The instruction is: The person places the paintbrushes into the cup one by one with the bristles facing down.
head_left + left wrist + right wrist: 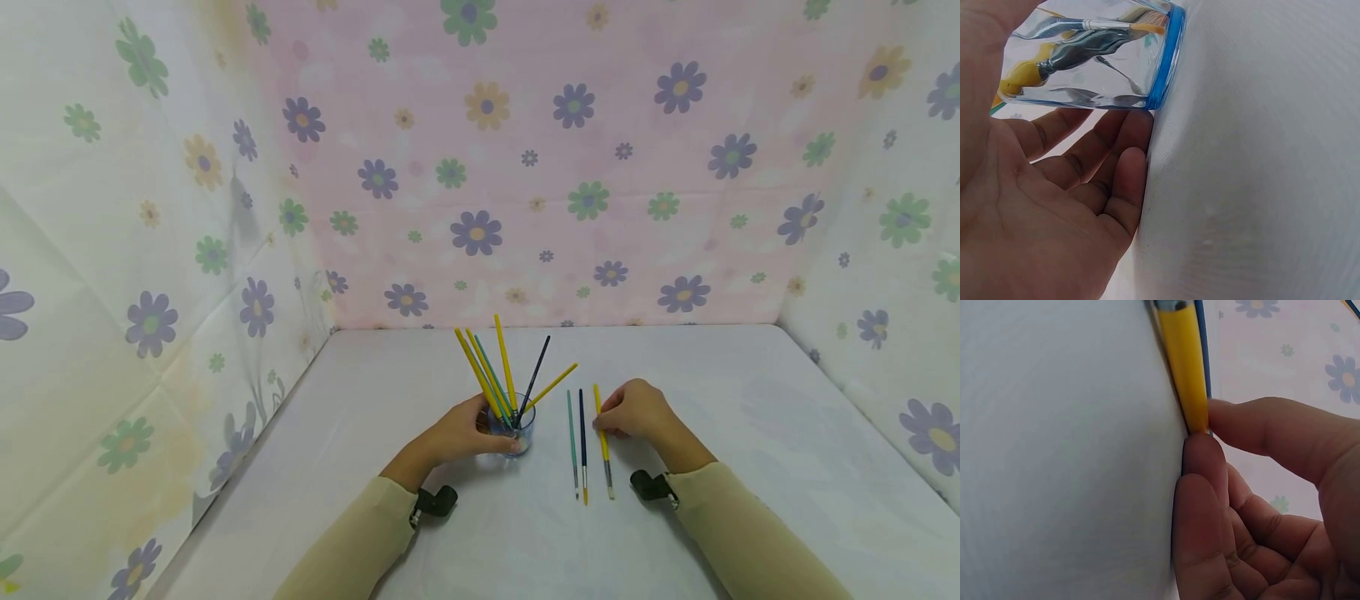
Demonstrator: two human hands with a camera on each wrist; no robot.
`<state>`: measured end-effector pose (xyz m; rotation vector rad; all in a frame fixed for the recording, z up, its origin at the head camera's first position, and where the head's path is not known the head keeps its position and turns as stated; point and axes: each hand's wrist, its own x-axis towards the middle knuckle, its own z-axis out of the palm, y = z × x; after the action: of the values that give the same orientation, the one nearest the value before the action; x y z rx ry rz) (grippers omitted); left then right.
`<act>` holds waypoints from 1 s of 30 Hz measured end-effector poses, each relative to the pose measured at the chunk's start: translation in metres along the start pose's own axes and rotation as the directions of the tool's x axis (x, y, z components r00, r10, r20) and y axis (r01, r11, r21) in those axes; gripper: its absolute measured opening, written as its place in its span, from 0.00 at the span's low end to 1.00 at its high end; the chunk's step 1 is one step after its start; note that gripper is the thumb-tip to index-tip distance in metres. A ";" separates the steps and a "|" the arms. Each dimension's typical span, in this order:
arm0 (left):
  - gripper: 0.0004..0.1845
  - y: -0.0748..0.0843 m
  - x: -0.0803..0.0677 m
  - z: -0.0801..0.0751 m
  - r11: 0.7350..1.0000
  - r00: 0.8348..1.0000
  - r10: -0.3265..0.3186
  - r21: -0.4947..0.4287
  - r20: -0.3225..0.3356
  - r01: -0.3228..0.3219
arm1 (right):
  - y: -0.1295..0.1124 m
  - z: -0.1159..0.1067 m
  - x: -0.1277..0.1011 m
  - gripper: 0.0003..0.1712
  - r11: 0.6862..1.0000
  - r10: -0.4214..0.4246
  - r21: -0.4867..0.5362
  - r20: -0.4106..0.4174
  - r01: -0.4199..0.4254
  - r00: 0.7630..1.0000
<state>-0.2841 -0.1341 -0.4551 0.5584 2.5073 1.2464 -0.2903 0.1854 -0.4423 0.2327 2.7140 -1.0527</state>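
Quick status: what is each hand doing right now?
Left hand: wrapped round the glass cup of brushes.
Right hand: pinching the yellow brush lying on the table.

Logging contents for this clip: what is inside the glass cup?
The cup holds paintbrushes, mostly yellow, with a teal and a dark one, handles fanning upward. The left wrist view shows bristle ends at the bottom. The left hand holding the cup covers part of it, so the exact count is unclear.

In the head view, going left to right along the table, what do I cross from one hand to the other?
left hand → glass of brushes → teal brush → dark blue brush → yellow brush → right hand, pinching the yellow brush.
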 end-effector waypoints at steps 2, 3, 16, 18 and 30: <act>0.34 0.000 0.000 0.000 1.000 1.000 0.002 0.001 0.001 -0.002 | 0.000 0.000 0.001 0.19 1.000 0.002 -0.008 -0.002 -0.002 1.000; 0.34 0.000 0.000 0.000 1.000 1.000 0.002 0.004 0.001 -0.002 | 0.000 0.000 0.001 0.20 1.000 0.004 -0.010 -0.003 -0.005 1.000; 0.36 0.001 0.000 0.000 1.000 1.000 -0.014 0.016 -0.001 0.014 | 0.000 -0.004 -0.001 0.17 0.998 0.041 0.054 0.005 -0.041 0.999; 0.36 0.001 0.000 0.000 1.000 1.000 -0.014 0.018 0.002 0.014 | 0.000 -0.004 -0.001 0.17 0.996 0.052 0.066 0.004 -0.052 0.999; 0.36 0.002 0.000 -0.002 1.000 1.000 0.001 0.019 0.011 -0.001 | 0.007 -0.008 0.002 0.19 0.991 0.036 0.126 0.044 -0.041 0.998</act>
<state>-0.2845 -0.1343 -0.4524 0.5692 2.5131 1.2177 -0.2914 0.1962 -0.4416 0.2801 2.5983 -1.2070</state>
